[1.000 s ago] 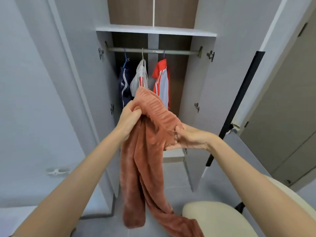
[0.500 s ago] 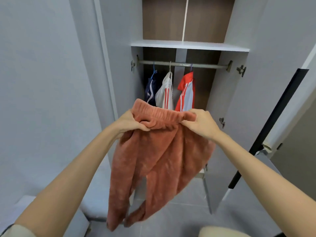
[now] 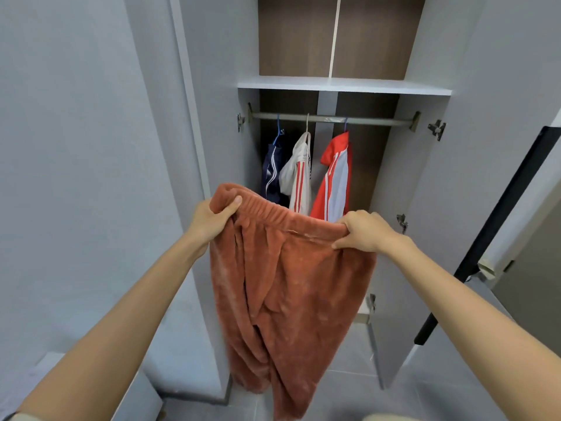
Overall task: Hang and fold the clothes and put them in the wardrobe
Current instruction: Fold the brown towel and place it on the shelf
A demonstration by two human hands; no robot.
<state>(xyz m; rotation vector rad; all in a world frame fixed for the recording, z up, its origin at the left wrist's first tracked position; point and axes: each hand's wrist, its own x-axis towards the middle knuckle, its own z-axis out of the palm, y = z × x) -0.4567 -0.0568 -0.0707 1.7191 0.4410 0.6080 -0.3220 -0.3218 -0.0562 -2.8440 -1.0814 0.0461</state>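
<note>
Pants (image 3: 291, 293) update: a second ago the waistband sat bunched and tilted between my hands, with the legs twisted together. Now my hands are spread and the waistband (image 3: 267, 208) is pulled out wide, slightly higher on my left. Both legs hang side by side. So it's squared up. My read is that it's ready for a leg-over-leg fold or a hanger; neither is started.

Left hand (image 3: 212, 220) grips the left end of the waistband, thumb on top. Right hand (image 3: 364, 232) clamps the right end, fingers curled over the edge. The pants hang in the air in front of the open wardrobe (image 3: 440, 208), not inside yet.

Material: rust plush fleece, thick and floppy, with ribbed elastic at the waist. Likely drapes and won't hold a crease.

Behind it, a metal rail (image 3: 379, 120) carries a navy jacket (image 3: 271, 174), a white jacket (image 3: 299, 177) and a red jacket (image 3: 334, 183). All are smooth, striped and on hangers. There's a flat white shelf (image 3: 343, 86) above.
</note>
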